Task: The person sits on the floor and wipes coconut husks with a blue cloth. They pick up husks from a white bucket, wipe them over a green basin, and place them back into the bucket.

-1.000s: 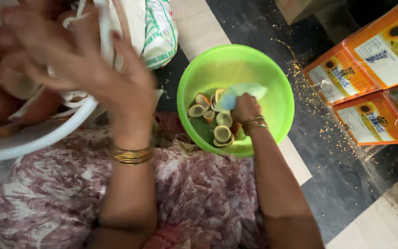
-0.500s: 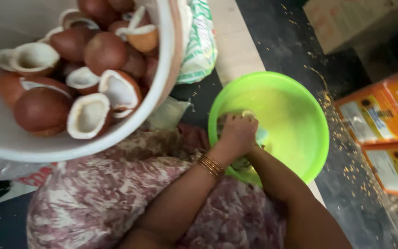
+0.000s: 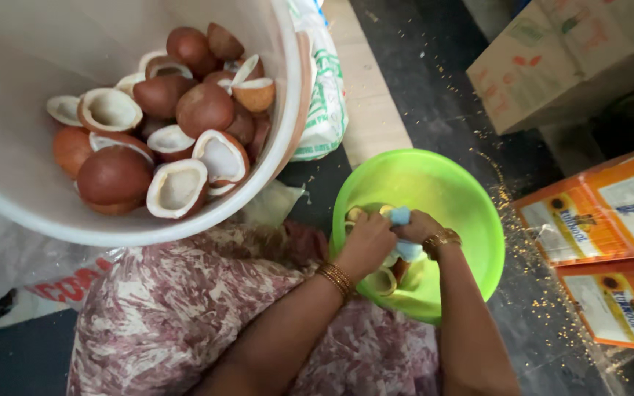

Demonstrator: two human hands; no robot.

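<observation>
Both my hands meet over a bright green plastic bowl (image 3: 471, 213) on the floor in front of my lap. My right hand (image 3: 421, 229) is closed around a light blue tool (image 3: 401, 215), which sticks out above and below the fingers. My left hand (image 3: 367, 246) is curled tight against it, gripping what looks like a small coconut piece, mostly hidden by the fingers. Several small cut coconut pieces (image 3: 384, 281) lie in the bowl under my hands. Gold bangles sit on both wrists.
A large white tub (image 3: 288, 139) of halved brown coconuts (image 3: 177, 187) stands at upper left, beside a printed sack (image 3: 326, 110). Orange cartons (image 3: 610, 220) and a brown cardboard box (image 3: 552, 66) stand on the right. Crumbs are scattered over the dark floor.
My left hand has left the white tub and come down to the green bowl, joining my right hand. The view has shifted, so the tub's coconuts now show.
</observation>
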